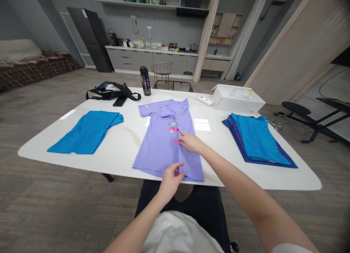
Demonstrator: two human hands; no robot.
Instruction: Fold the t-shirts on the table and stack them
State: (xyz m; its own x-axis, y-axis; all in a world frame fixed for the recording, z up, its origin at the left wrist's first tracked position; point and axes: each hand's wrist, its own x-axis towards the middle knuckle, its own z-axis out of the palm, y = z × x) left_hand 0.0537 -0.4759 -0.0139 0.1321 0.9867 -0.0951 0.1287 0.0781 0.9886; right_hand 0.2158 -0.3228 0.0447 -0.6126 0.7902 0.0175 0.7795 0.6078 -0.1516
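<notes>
A lavender T-shirt (161,147) with a pink and green print lies on the white table in front of me. Its right part is folded over lengthwise, and one sleeve sticks out at the far left. My right hand (190,142) is closed in a pinch on the fabric near the middle, just below the print. At the near hem, my left hand (172,177) rests with thumb and fingers curved and apart. To the left lies a folded blue T-shirt (86,132). On the right, another folded blue garment (258,138) tops a stack with purple and navy ones.
Along the far side of the table (128,136) are a black bag (109,88), a phone (119,101), a dark bottle (145,81), a small white device (205,100) and an open white box (236,101). Chairs and a kitchen counter (153,50) stand beyond.
</notes>
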